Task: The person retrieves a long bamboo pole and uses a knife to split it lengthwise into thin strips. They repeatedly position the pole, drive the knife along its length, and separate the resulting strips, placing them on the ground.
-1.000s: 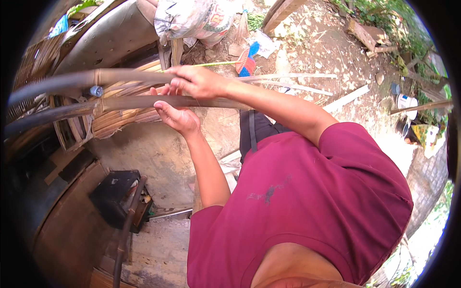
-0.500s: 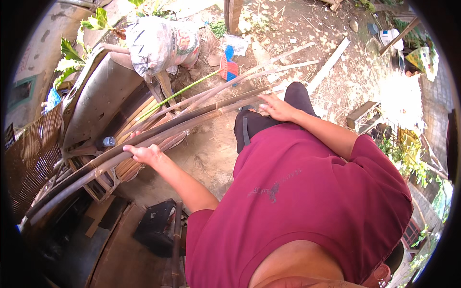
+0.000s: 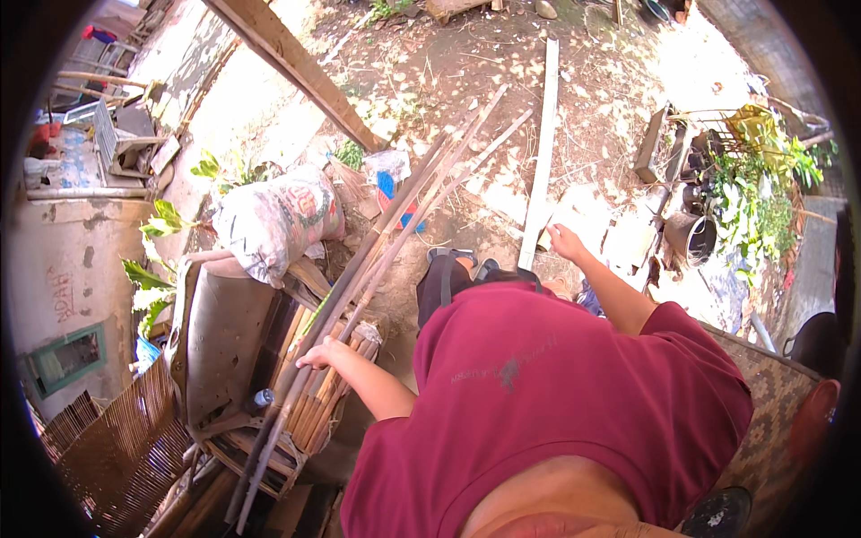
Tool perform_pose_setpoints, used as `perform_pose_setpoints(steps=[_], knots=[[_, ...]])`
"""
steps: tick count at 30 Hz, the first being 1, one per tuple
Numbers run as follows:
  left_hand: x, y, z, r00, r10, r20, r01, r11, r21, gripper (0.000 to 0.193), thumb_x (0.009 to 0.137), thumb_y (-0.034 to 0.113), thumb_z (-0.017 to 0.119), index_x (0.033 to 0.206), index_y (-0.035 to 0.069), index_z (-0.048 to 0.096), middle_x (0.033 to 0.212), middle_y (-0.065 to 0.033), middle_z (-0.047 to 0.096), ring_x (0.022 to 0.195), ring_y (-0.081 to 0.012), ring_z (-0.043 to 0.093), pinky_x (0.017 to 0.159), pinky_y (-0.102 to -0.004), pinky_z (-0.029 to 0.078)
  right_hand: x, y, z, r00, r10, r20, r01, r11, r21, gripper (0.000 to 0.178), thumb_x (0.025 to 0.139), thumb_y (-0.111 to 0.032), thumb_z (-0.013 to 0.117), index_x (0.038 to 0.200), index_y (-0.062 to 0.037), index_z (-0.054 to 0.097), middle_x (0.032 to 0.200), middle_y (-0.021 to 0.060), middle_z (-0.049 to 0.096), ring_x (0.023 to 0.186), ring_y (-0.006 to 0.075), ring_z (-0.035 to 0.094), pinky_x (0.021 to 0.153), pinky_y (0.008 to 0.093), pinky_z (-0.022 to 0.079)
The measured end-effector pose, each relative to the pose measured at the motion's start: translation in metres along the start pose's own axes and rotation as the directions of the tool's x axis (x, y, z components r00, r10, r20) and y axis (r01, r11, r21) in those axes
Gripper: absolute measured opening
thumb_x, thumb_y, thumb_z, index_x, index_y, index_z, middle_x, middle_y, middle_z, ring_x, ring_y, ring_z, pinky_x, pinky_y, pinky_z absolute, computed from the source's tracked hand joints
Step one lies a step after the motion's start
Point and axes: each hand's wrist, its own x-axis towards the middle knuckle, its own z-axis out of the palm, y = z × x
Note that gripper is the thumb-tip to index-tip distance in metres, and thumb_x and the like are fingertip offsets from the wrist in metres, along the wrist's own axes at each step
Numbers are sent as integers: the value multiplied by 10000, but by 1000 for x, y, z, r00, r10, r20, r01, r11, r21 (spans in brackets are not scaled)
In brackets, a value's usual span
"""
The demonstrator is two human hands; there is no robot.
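Note:
Long bamboo poles (image 3: 359, 269) lie slantwise over a bamboo-slat bench (image 3: 325, 408), reaching from the lower left out over the dirt. My left hand (image 3: 318, 352) is closed around a pole in this bundle, at about its middle; the fingers on the far side are partly hidden. My right hand (image 3: 563, 240) hangs in the air to the right, its fingers loosely bent and nothing seen in them. Beside it a long pale wooden strip (image 3: 543, 152) lies along the ground; in the picture the hand sits just right of it, and a gap seems to part them.
A worn grey seat back (image 3: 229, 336) stands left of the bench, with a stuffed white sack (image 3: 278, 220) beyond it. A slanting wooden post (image 3: 300, 76) rises far left. Right are a dark bucket (image 3: 691, 238), leafy plants (image 3: 758, 211) and a woven mat (image 3: 776, 412).
My view has turned left. The poles have swung to a steeper angle, with my left hand still on them. My right hand has left my knee and moved out to the right.

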Motion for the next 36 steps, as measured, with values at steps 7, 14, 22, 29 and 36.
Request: perform_pose_setpoints(steps=[7, 14, 22, 29, 36], knots=[[27, -148, 37, 941, -333, 67, 329, 942, 64, 807, 939, 638, 450, 1489, 56, 347, 1554, -121, 371, 1380, -326, 412, 1099, -532, 380, -127, 125, 4, 979, 183, -90, -194, 972, -133, 551, 1031, -475, 409, 1069, 26, 634, 812, 155, 665, 670, 237, 669, 690, 385, 530], [102, -212, 47, 576, -754, 315, 219, 514, 830, 947, 920, 692, 498, 1554, 49, 211, 1582, -186, 295, 1448, -381, 307, 1151, -562, 281, -205, 83, 31, 893, 446, -65, -416, 871, 262, 514, 1031, -479, 434, 1109, -4, 614, 758, 93, 629, 591, 163, 620, 530, 319, 490], [132, -172, -8, 593, -716, 368, -435, 100, 895, 709, 938, 476, 650, 1429, 32, 396, 1352, -222, 483, 1156, -379, 565, 879, -547, 522, -134, 44, 108, 994, 105, -19, -105, 995, -3, 445, 1019, -385, 470, 1048, 20, 650, 795, 124, 635, 744, 241, 638, 685, 375, 512], [98, -138, 9, 630, -635, 447, -617, -60, 784, 430, 958, 371, 646, 1232, 48, 574, 921, -111, 593, 666, -246, 583, 538, -401, 461, -123, -110, 107, 990, 111, -83, -66, 905, 420, 442, 1008, -406, 514, 1170, -7, 616, 786, 84, 628, 734, 161, 638, 687, 332, 508], [53, -144, 78, 381, -735, 560, -734, 128, 667, 316, 966, 350, 620, 802, 96, 532, 659, -19, 498, 487, -150, 475, 389, -304, 307, -176, -17, 180, 943, 305, -130, -230, 884, 408, 406, 1006, -353, 522, 1160, 2, 645, 767, 54, 647, 663, 144, 613, 628, 317, 500]])
